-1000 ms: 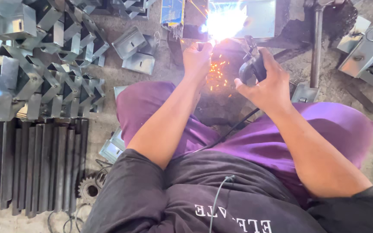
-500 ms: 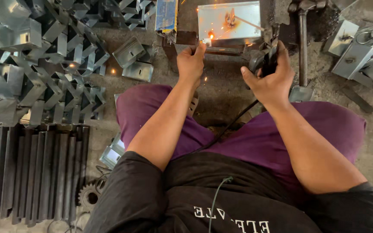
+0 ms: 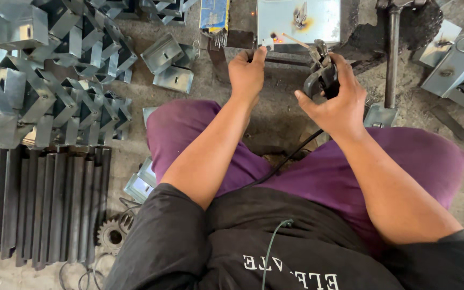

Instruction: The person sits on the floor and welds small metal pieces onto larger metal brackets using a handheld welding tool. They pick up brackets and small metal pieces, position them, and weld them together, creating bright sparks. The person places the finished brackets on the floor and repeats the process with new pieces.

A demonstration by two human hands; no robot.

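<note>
A: Where was free room?

B: A strip of bare ground lay between the left hand and right hand, near the metal plate.

A: And the obstacles?

B: Stacked brackets and dark bars crowded the left; two loose brackets sat beside the left hand; an upright rod stood just right of the right hand.
</note>
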